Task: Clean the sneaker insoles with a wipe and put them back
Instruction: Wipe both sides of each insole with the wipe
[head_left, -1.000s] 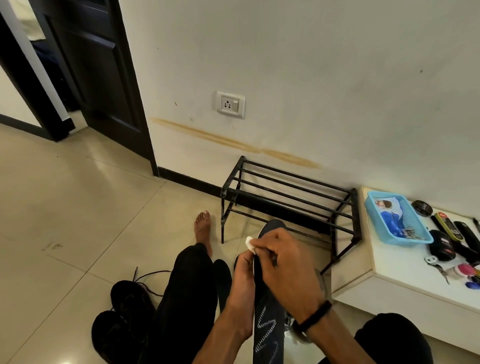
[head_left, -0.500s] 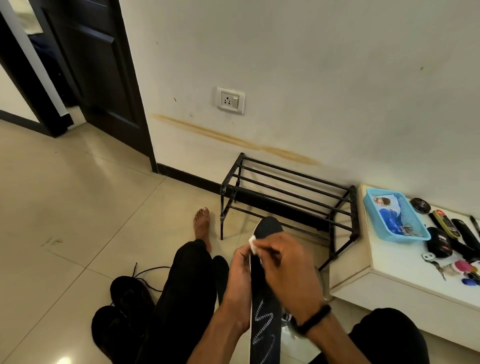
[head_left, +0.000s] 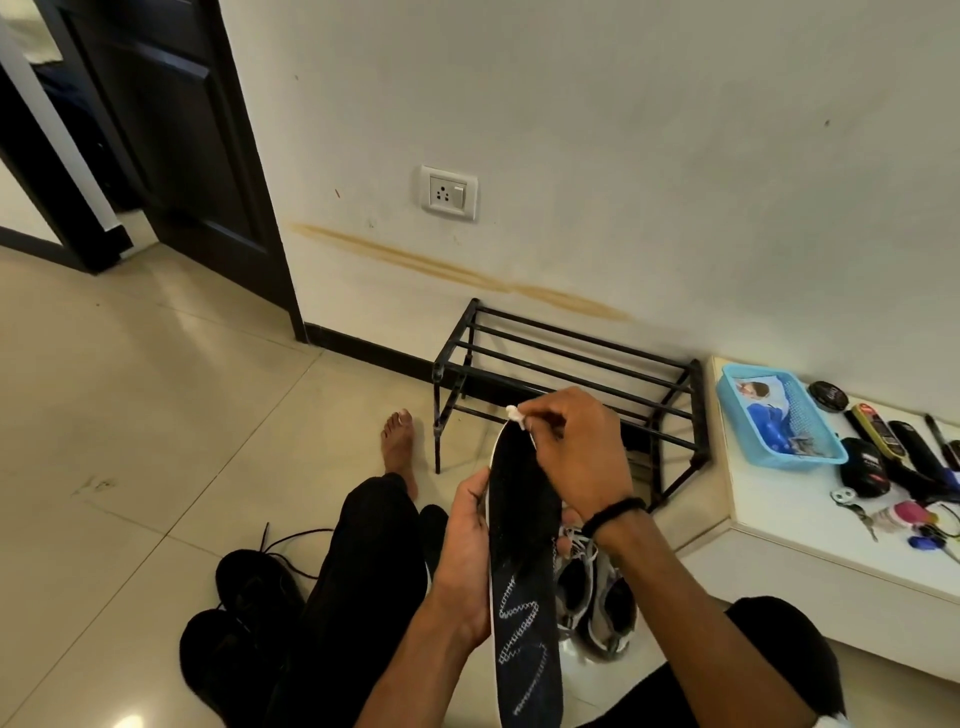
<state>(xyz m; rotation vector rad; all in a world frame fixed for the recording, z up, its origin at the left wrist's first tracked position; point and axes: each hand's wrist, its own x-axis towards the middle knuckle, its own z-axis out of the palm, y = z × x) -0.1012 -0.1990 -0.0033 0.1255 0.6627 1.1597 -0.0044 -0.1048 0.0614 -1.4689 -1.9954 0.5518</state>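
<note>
A long black insole (head_left: 522, 551) with a white zigzag print stands upright in front of me. My left hand (head_left: 465, 561) grips its left edge near the middle. My right hand (head_left: 576, 452) pinches a small white wipe (head_left: 515, 414) against the insole's toe end. A pair of white and black sneakers (head_left: 595, 597) sits on the floor just behind the insole, partly hidden by my right forearm. A pair of black shoes (head_left: 244, 613) with loose laces lies on the floor to the left of my leg.
A black metal shoe rack (head_left: 571, 358) stands against the wall ahead. A low white ledge (head_left: 810, 519) at right carries a blue basket (head_left: 779, 421), polish tins, brushes and keys. My bare foot (head_left: 399, 447) rests on the tiled floor. A dark door (head_left: 171, 130) stands open at left.
My right hand with the wipe has slid up the insole to its toe end. The view has tipped downward slightly, bringing the white sneakers into sight.
</note>
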